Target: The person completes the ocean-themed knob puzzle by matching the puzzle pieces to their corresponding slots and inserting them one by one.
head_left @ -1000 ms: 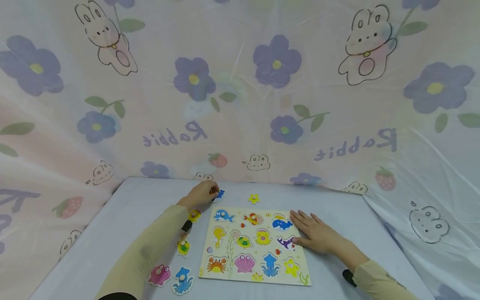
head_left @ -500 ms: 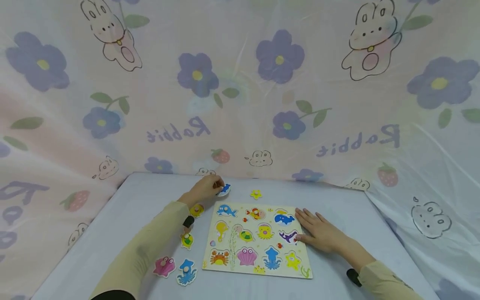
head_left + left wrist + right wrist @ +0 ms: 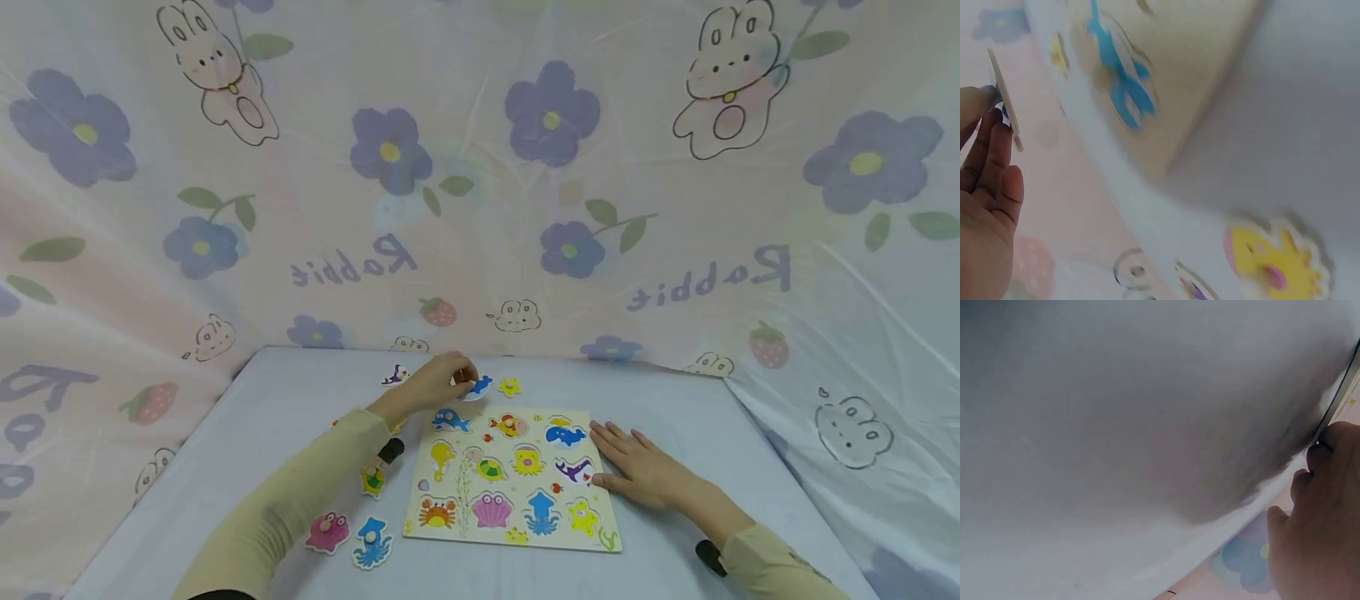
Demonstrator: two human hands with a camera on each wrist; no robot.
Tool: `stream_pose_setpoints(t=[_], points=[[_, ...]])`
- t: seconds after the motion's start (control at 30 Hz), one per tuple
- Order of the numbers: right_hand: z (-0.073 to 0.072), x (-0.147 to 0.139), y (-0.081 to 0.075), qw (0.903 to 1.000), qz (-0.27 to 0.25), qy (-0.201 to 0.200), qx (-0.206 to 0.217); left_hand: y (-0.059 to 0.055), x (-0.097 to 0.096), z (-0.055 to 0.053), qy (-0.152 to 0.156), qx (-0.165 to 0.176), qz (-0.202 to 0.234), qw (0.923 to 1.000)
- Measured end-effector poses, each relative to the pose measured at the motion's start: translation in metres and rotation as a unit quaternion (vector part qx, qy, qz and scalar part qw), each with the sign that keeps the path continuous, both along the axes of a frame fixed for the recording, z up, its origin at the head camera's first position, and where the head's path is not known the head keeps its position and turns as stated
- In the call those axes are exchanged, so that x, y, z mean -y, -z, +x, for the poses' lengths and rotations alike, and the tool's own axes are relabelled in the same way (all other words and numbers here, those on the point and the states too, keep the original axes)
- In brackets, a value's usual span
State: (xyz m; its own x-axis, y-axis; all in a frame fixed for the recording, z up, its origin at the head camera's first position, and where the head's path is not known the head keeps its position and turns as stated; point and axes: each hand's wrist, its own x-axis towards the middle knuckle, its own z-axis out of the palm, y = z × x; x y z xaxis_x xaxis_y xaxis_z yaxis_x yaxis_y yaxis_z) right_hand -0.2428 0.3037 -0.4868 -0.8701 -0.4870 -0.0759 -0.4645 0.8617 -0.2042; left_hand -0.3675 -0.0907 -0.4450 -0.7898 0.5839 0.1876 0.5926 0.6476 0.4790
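Note:
My left hand (image 3: pixel 438 383) pinches a blue whale puzzle piece (image 3: pixel 481 386) above the far part of the table. In the left wrist view that piece (image 3: pixel 1007 103) shows edge-on, thumb and fingertips meeting at its knob side. The wooden puzzle board (image 3: pixel 562 537), printed with sea animals, lies flat in front of the person. On its right edge rests my right hand (image 3: pixel 637 468), fingers spread and fairly straight, thumb beside the purple shape. From the right wrist, this hand (image 3: pixel 1325 519) appears along the board's edge. A blue dolphin piece (image 3: pixel 450 421) with a knob sits at the board's upper left.
Beyond the board lies a small yellow star piece (image 3: pixel 509 387). A purple piece (image 3: pixel 394 376) is left of it. Down the left side are a turtle (image 3: pixel 372 481), a pink shell (image 3: pixel 327 532) and a blue squid (image 3: pixel 372 543). A patterned curtain (image 3: pixel 480 208) hangs behind the table.
My left hand has picked up the whale piece and carried it right, towards the yellow star, uncovering the purple piece. The right hand stays on the board's edge.

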Motion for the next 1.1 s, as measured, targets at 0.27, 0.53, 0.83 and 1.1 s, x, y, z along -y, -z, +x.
stream_pose_setpoints(t=[0.27,0.53,0.83,1.1], points=[[-0.001,-0.001,-0.005,0.9999,0.013,-0.006,0.001,0.002,-0.043,0.004,0.051,0.001,-0.008,0.9987],[-0.007,-0.001,-0.002,0.9996,0.026,-0.012,0.004,0.003,-0.079,0.012,0.078,0.019,-0.026,0.9965],[-0.007,0.0,0.0,0.9993,0.034,-0.014,0.005,0.005,-0.114,0.017,0.105,0.026,-0.057,0.9925],[-0.004,0.002,-0.004,0.9993,0.03,-0.023,-0.001,0.014,-0.134,0.017,0.12,0.025,-0.07,0.99]])
